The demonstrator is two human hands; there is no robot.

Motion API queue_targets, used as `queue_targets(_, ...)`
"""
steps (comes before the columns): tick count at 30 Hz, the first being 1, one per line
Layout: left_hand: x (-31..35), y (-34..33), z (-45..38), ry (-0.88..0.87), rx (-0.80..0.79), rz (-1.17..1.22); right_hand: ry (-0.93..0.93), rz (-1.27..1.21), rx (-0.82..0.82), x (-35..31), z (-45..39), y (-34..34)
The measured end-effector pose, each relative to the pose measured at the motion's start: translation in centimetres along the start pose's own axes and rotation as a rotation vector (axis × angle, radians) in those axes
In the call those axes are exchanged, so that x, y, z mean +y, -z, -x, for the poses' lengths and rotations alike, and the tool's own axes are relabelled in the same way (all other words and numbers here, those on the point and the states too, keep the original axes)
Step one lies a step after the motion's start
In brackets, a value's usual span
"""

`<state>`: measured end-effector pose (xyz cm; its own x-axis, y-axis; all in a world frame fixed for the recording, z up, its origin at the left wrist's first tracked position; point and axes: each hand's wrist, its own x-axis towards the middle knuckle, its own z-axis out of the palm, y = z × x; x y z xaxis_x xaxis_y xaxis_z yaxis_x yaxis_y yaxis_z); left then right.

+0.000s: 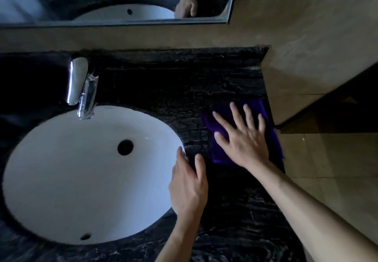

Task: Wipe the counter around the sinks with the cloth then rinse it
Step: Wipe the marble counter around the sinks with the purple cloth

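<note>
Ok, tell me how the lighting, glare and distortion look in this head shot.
Head view: dim overall, with the black marble counter nearly swallowed in shadow; the white sink is the brightest area; glare streaks the chrome faucet; the wide-angle lens bows the mirror's lower edge; the right hand on the purple cloth looks slightly soft.

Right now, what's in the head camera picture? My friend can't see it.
A right hand presses a purple cloth flat on a dark counter beside a white sink. The left hand rests at the sink's edge, below a tap.
</note>
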<state>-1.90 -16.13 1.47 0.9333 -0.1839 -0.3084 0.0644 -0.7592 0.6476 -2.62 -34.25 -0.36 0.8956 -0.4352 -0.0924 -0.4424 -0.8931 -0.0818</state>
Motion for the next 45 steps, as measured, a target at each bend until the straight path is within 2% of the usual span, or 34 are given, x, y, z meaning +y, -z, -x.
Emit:
queue_targets(3, 0.1, -0.1, -0.4, -0.022, 0.019, -0.012, 0.002, -0.017, -0.018, -3.3, -3.2, -0.3)
queue_targets(6, 0.0, 0.0, -0.2, -0.030, 0.039, -0.001, 0.263, -0.004, -0.075, -6.6, -1.0, -0.6)
queue_targets(8, -0.1, 0.2, 0.0, -0.015, 0.073, 0.032, 0.341, -0.025, -0.120, -7.2, 2.1, -0.5)
queue_targets(12, 0.0, 0.4, 0.3, 0.024, 0.051, 0.015, 0.226, -0.066, -0.089, -4.7, 9.3, -0.3)
queue_targets(14, 0.0, 0.0, -0.1, 0.003, 0.032, -0.040, 0.210, -0.050, -0.098, -2.5, 10.0, -0.2)
queue_targets(20, -0.4, -1.1, -1.0, -0.104, -0.007, -0.270, -0.046, -0.022, 0.007, 3.1, -2.4, 0.3)
queue_targets(24, -0.5, -1.2, -1.2, -0.108, -0.006, -0.288, -0.146, -0.020, -0.029, 3.5, -6.9, 0.5)
queue_targets(26, -0.5, -1.1, -1.2, -0.109, -0.015, -0.289, -0.147, -0.023, -0.005, 2.2, -3.7, 0.2)
queue_targets(30, -0.5, -0.9, -1.1, -0.103, -0.021, -0.266, -0.066, -0.018, -0.002, -0.6, 8.2, -0.9)
queue_targets(33, -0.5, -0.9, -1.1, -0.096, -0.023, -0.272, -0.088, -0.027, -0.057, -0.7, 11.0, -0.7)
queue_targets(37, -0.2, -0.9, -1.3, -0.069, -0.042, -0.288, -0.099, -0.028, -0.029, 1.0, 3.0, 0.1)
queue_targets(41, -0.2, -0.9, -1.4, -0.083, -0.043, -0.299, -0.241, -0.046, -0.017, 2.8, -8.8, 1.0)
queue_targets(45, -0.5, -1.4, -1.6, -0.086, -0.039, -0.303, -0.315, -0.075, -0.038, 2.6, -13.4, 1.1)
